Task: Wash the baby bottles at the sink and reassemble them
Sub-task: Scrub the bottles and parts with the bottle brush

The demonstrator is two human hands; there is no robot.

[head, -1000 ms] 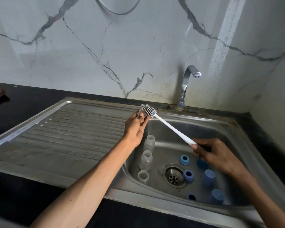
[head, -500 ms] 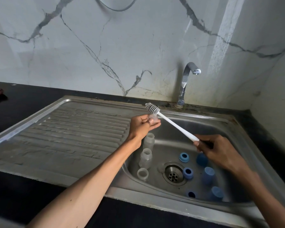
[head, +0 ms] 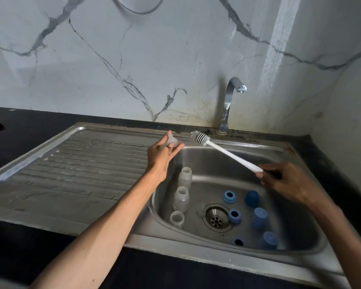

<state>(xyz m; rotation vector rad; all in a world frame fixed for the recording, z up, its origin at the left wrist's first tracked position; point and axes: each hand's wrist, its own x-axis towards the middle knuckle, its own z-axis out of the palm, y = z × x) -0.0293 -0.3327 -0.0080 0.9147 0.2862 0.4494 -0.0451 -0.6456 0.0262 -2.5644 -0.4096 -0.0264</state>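
Left hand (head: 162,155) pinches small clear silicone teat (head: 171,141) at fingertips, over draining-board edge, 10 o'clock of stainless sink basin (head: 286,161). Right hand (head: 288,181) grips white long-handled bottle brush (head: 227,153), bristle head just beside teat, not touching. Three clear bottles (head: 180,198) stand at basin's 9 o'clock. Advice: steady teat, work bristles inside with short twists, over basin.

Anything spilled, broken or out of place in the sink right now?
Nothing stands out. Three clear plastic bottles stand upright along the steel sink basin's left wall, and the blue rings and caps sit loose right of the drain. The chrome tap is not running. No spill or damage is visible.
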